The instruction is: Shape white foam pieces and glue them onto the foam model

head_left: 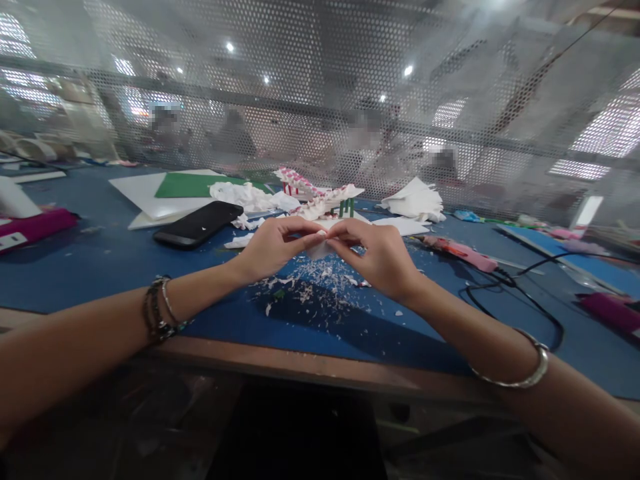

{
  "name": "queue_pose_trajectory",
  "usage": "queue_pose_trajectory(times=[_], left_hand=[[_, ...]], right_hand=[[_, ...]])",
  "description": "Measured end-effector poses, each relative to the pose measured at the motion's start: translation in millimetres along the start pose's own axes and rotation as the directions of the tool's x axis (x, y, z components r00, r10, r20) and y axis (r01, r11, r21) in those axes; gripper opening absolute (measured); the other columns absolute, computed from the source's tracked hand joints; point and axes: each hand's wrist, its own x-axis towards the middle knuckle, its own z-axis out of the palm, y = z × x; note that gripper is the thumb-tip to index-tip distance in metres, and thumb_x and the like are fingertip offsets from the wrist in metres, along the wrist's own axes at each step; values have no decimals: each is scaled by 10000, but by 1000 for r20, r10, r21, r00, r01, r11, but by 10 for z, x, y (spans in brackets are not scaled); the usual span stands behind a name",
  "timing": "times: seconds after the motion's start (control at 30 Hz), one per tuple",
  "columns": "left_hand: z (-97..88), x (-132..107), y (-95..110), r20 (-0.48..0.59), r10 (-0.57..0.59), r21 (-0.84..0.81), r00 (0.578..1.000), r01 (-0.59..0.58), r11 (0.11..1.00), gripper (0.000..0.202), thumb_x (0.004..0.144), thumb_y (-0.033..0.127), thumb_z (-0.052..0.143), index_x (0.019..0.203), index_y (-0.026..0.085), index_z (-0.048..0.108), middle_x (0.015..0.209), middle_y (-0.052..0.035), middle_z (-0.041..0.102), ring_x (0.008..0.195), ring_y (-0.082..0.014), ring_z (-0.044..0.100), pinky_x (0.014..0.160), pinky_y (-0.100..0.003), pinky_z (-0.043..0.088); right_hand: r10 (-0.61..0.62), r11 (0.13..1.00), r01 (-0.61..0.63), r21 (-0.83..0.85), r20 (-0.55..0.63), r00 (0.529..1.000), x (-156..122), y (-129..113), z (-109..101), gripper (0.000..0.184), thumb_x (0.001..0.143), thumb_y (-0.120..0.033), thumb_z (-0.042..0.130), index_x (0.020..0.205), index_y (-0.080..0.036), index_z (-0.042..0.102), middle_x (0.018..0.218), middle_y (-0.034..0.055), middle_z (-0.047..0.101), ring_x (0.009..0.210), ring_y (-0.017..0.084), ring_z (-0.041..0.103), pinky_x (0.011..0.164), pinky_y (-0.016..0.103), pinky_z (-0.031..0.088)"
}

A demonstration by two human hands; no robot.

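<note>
My left hand [273, 248] and my right hand [383, 257] meet fingertip to fingertip above the blue table. Between their pinched thumbs and fingers is a small piece of white paper [319, 251], thin and partly hidden by the fingers. Both hands are closed on it. Below them lie many tiny white scraps [320, 287] spread over the table. Just behind the hands stands a white model [325, 200] with pink spots along one strip and short green and red posts.
A black phone [199, 225] lies left of my hands, by white and green sheets [193, 185]. Crumpled white paper [245, 195] and stacked white pieces [414, 200] are behind. To the right, a pink corded tool [465, 253] trails a black cable [545, 320]. A perforated screen [300, 87] stands at the back.
</note>
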Motion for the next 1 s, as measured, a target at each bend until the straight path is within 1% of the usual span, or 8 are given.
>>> queue_pose_trajectory(times=[0.23, 0.37, 0.47, 0.57, 0.63, 0.73, 0.9, 1.0], left_hand=[[-5, -1, -20, 25, 67, 67, 997, -68, 995, 160, 720, 249, 550, 801, 161, 655, 796, -41, 666, 688, -107, 585, 589, -191, 450], [-4, -7, 1, 43, 102, 100, 994, -106, 989, 162, 741, 241, 532, 818, 174, 658, 799, -33, 665, 692, -101, 579, 601, -189, 449], [5, -24, 27, 51, 118, 86, 992, -122, 989, 176, 756, 242, 518, 846, 185, 658, 822, -31, 664, 715, -100, 578, 636, -191, 453], [17, -46, 38, 53, 121, 41, 991, -123, 992, 192, 734, 259, 555, 879, 178, 651, 862, -42, 657, 752, -109, 581, 658, -192, 461], [23, -55, 33, 51, 119, 12, 992, -120, 993, 204, 717, 267, 579, 885, 176, 648, 871, -46, 652, 768, -116, 584, 663, -193, 468], [27, -53, 9, 41, 123, -5, 992, -123, 992, 199, 728, 267, 569, 885, 171, 645, 883, -51, 653, 783, -121, 590, 679, -202, 474], [22, -29, -14, 12, 132, -20, 991, -132, 991, 197, 736, 284, 558, 879, 177, 643, 907, -47, 658, 807, -128, 596, 679, -210, 483], [12, -23, 12, -7, 101, -31, 995, -102, 994, 206, 727, 307, 570, 871, 182, 647, 913, -46, 660, 808, -137, 601, 675, -220, 490]], right_hand=[[-2, 990, 4, -139, 20, 1000, -9, 6, 25, 173, 816, -257, 418, 852, -148, 547, 668, 15, 615, 536, 86, 509, 517, 210, 359], [26, 991, -24, -128, 11, 1000, -13, -4, 55, 160, 806, -254, 416, 860, -144, 518, 624, 11, 601, 521, 94, 512, 512, 217, 358], [39, 998, -40, -50, -19, 999, -14, -24, 61, 118, 782, -236, 443, 827, -146, 506, 594, -3, 589, 532, 88, 528, 515, 201, 370], [73, 996, -70, 46, -52, 996, -16, -49, 61, 92, 769, -231, 467, 800, -149, 496, 597, -10, 596, 545, 80, 552, 525, 186, 385], [102, 990, -96, 103, -58, 993, -18, -63, 62, 88, 768, -235, 469, 797, -154, 492, 613, -10, 605, 566, 82, 568, 535, 185, 396], [149, 970, -135, 200, -58, 987, -20, -68, 68, 91, 767, -246, 470, 793, -161, 490, 629, -10, 608, 579, 84, 575, 550, 192, 420], [220, 884, -190, 427, -21, 975, 10, -44, 65, 113, 744, -263, 505, 761, -152, 497, 630, -10, 596, 573, 77, 573, 538, 189, 446], [265, 810, -238, 536, 28, 964, 42, -34, 44, 103, 737, -249, 511, 738, -147, 495, 628, -13, 584, 561, 69, 566, 525, 189, 449]])
